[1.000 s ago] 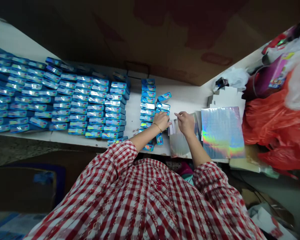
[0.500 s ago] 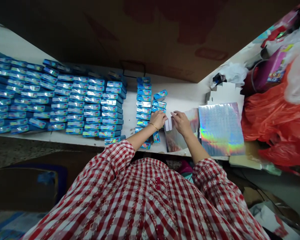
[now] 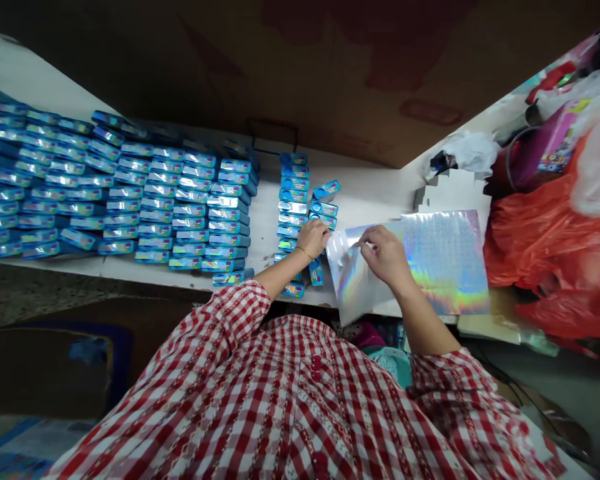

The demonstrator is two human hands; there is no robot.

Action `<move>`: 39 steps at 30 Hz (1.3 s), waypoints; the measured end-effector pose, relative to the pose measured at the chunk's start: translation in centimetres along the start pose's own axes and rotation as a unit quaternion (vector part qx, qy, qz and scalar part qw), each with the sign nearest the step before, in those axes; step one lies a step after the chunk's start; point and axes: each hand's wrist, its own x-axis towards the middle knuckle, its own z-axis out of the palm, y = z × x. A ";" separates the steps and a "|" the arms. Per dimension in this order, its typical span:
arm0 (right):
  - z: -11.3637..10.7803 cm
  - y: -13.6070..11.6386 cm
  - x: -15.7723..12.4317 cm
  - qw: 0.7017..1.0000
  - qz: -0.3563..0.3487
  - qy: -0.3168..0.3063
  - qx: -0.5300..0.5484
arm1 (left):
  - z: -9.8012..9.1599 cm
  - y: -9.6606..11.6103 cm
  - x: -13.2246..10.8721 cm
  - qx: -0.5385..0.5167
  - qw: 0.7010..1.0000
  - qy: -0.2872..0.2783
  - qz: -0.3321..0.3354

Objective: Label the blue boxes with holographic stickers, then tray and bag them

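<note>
- Head view, and from where I stand the biggest thing is a cardboard box [image 3: 330, 73] looming at the back of the white table [image 3: 265, 227].
- On the person's left, blue boxes [image 3: 187, 211] fill the table in close-set rows.
- Over on the right, a red plastic bag [image 3: 555, 247] bulges among other bags and clutter.
- Flat on the right part of the table lies a spare shiny sheet [image 3: 445, 260], throwing a rainbow glare.
- Just beside it, in front of the person, is the working sheet [image 3: 355, 287], also shiny; it's bent under the hands, and its lower corner pokes out past the table's front edge.
- Nearer the left arm stands a short column of boxes [image 3: 293, 193], with a few looser boxes [image 3: 326, 190] alongside.
- Right hand [image 3: 385, 253]: thumb and forefinger look pinched together on the upper part of the working sheet. I judge the step in hand to be lifting or peeling there.
- Left hand [image 3: 314, 238]: fingers curled at the sheet's upper left corner; I can't tell whether they grip it or merely steady it.
- To my mind, the next move calls for a firm left hold at that corner and a light, even right-hand pull, so nothing creases.
- Smallest, a thin bracelet [image 3: 306, 254] circles the left wrist.
</note>
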 end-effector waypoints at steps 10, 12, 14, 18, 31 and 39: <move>4.1 -3.7 7.1 0.856 0.298 -0.020 0.422 | -3.0 -3.1 -0.9 -0.538 0.822 0.112 -0.152; 5.9 -4.3 8.0 0.843 0.309 -0.015 0.440 | -3.8 -4.3 -0.6 -0.553 0.804 0.149 -0.158; 7.9 -4.8 9.1 0.848 0.307 0.019 0.432 | -4.7 -5.8 0.1 -0.547 0.801 0.178 -0.164; 11.8 -5.6 12.3 0.896 0.250 0.096 0.355 | -6.9 -9.0 2.1 -0.463 0.835 0.241 -0.175; 15.0 -5.9 15.2 0.975 0.211 0.057 0.039 | -5.8 -13.8 6.7 -0.320 0.901 0.224 -0.188; 14.5 -7.3 13.6 0.980 0.171 0.067 -0.078 | -5.2 -13.6 6.2 -0.221 0.928 0.231 -0.189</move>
